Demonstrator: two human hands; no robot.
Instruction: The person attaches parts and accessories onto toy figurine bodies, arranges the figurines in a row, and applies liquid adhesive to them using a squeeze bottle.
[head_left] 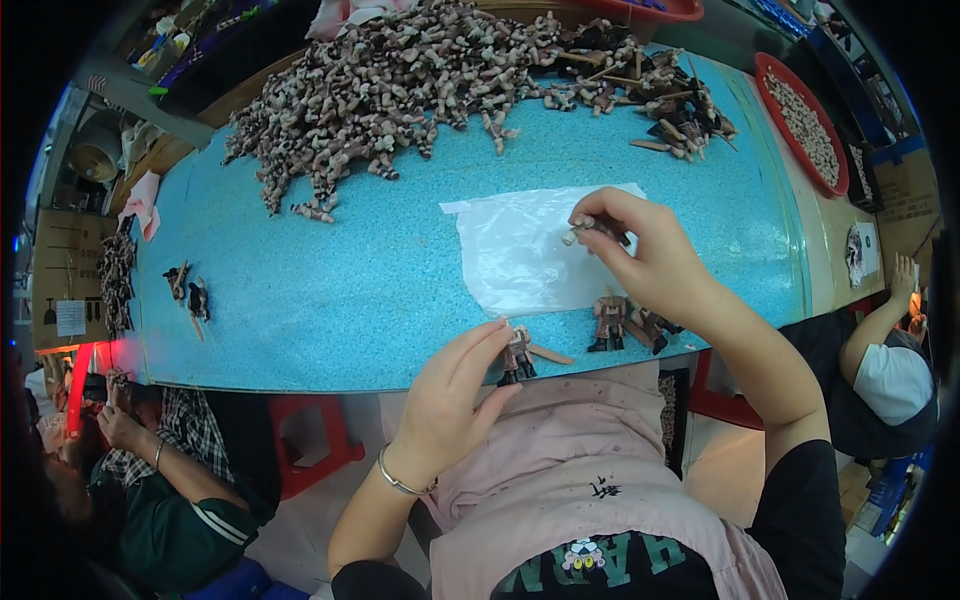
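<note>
My left hand, with a bangle at the wrist, is at the table's near edge. Its fingers and thumb hold a small dark-dressed toy figure, which has a flat tan stick-like piece beside it. My right hand is above a white plastic sheet. Pinched in its fingertips is a small pale-and-brown toy figure part, partly hidden by the fingers. Just below that hand, more small figures in dark boots lie by the near edge.
A large heap of small figure parts covers the blue table's far side, with dark figures at its right. Two dark pieces lie left. A red basin stands far right. Other people sit at both sides.
</note>
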